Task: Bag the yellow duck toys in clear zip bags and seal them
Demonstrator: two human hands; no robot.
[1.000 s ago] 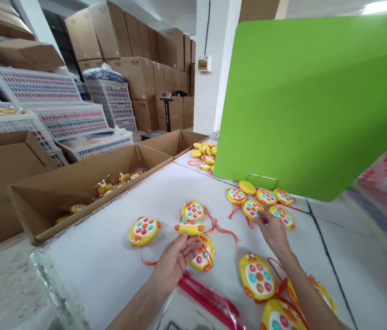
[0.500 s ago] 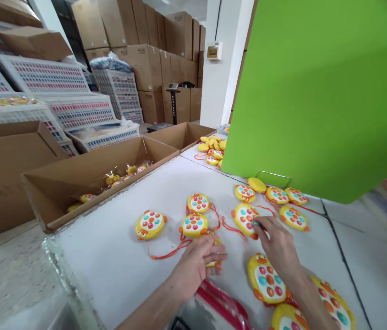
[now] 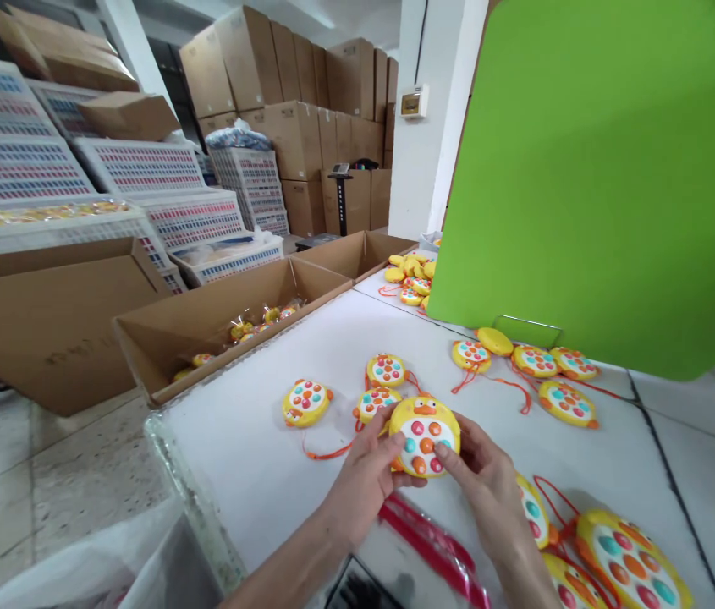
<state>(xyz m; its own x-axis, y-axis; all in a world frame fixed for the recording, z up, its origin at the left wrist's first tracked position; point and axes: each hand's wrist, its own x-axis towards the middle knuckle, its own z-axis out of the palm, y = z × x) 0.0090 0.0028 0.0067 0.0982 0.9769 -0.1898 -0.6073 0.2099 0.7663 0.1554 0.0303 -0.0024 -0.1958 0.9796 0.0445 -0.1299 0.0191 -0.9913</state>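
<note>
Since the earlier frame, both hands have drawn together. Left hand (image 3: 366, 474) and right hand (image 3: 490, 474) now grasp one duck (image 3: 426, 436), fingers at its two sides, thumbs on its face. Duck is above the worktop (image 3: 236, 431), nearer than the green board (image 3: 604, 186) and left of its foot. Main risk, I judge: rounded rim slips if either thumb eases. Orange cord (image 3: 330, 455), left of the board, could snag loose ducks (image 3: 377, 404) there; cannot tell whose it is. Hard thumb pressure might push a button.
</note>
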